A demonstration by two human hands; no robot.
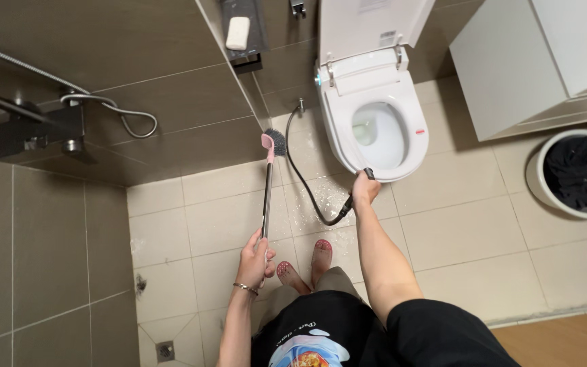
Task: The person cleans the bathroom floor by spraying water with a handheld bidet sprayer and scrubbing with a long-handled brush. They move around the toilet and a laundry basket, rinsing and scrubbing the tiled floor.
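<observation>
My left hand (pixel 255 260) grips the long handle of a toilet brush (pixel 271 153) whose pink and dark head rests on the wet floor tiles, left of the toilet. My right hand (pixel 365 187) holds a dark spray handle (pixel 368 174) at the front rim of the white toilet (pixel 412 139). Its black hose (pixel 307 190) loops across the floor to a wall valve. The toilet seat is down, the lid up, and the bowl holds water. My feet in pink slippers (pixel 305 265) stand between the two hands.
A shower fitting with a metal hose (pixel 113 109) hangs on the left wall. A shelf with a soap bar (pixel 238 32) is on the partition. A white cabinet (pixel 531 61) and a white bin with dark cloth (pixel 575 173) stand right. A floor drain (pixel 165 351) sits low left.
</observation>
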